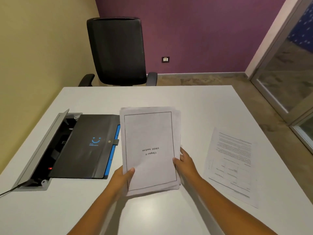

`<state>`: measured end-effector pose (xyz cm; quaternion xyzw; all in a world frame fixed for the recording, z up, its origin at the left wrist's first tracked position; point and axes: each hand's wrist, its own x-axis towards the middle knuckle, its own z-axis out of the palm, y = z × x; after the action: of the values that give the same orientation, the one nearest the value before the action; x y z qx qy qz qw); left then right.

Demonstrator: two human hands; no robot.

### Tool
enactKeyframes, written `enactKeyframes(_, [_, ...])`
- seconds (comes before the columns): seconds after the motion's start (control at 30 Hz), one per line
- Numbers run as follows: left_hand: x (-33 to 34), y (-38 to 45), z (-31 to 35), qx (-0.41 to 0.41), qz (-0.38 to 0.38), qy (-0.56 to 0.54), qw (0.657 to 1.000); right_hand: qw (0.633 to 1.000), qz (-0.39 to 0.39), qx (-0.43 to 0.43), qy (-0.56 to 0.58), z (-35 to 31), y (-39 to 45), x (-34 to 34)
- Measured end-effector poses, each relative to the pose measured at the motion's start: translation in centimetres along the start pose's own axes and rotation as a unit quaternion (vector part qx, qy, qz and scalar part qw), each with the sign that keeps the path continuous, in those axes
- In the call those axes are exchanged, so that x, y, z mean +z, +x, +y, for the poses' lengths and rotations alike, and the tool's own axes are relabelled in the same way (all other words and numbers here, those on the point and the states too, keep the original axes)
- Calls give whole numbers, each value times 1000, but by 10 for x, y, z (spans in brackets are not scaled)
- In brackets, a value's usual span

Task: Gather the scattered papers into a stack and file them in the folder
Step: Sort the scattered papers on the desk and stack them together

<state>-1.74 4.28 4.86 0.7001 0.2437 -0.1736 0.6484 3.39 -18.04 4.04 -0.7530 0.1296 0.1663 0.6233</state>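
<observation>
A stack of white papers (149, 136) is held over the middle of the white table (194, 99), its top sheet a bordered page with upside-down print. My left hand (124, 175) grips the stack's near left edge, thumb on top. My right hand (183, 161) holds the right edge, fingers along the side. A single printed sheet (232, 165) lies flat on the table to the right of the stack. A closed black folder (84, 146) with blue inner edges and a blue smile logo lies to the left, its right edge slightly under the stack.
An open grey cable box (42, 146) is set into the table at the left, partly covered by the folder, with a cable trailing off the left edge. A black office chair (116, 50) stands behind the table's far edge. A glass door is at the right.
</observation>
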Motion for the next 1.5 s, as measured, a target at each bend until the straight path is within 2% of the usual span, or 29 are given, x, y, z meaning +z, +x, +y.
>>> enactKeyframes(0.13, [6, 10, 22, 70, 35, 43, 996, 998, 41, -48, -2, -31, 4, -8])
enactKeyframes(0.27, [11, 11, 41, 112, 51, 24, 992, 995, 35, -89, 9, -48, -2, -18])
enactKeyframes(0.5, [23, 12, 56, 169, 25, 13, 985, 997, 28, -72, 1, -38, -4, -22])
enactKeyframes(0.73, [22, 14, 60, 142, -22, 45, 989, 997, 16, -70, -13, -38, -4, -28])
enactKeyframes(0.87, [28, 22, 44, 99, -34, 48, 993, 999, 32, -21, -31, -26, -3, -24])
enactKeyframes(0.97, [31, 29, 19, 66, -41, 123, 989, 993, 14, 22, -112, -4, 3, -25])
enactKeyframes(1.03, [31, 31, 3, 57, -46, 168, 983, 989, 31, 45, -135, 9, 6, -29])
enactKeyframes(1.17, [25, 37, -11, 67, -11, 203, 977, 988, 46, 18, -149, 22, 13, -38])
enactKeyframes(1.23, [27, 37, -12, 58, -8, 193, 979, 991, 65, 33, -112, 20, 13, -43])
enactKeyframes(1.37, [39, 40, -18, 34, -1, 188, 982, 988, 54, 68, -130, 21, 13, -47])
enactKeyframes(1.43, [45, 43, -21, 8, 0, 181, 983, 980, 52, 55, -184, 28, 17, -51])
enactKeyframes(1.5, [49, 44, -24, -25, 0, 161, 987, 979, 44, 68, -185, 31, 19, -54])
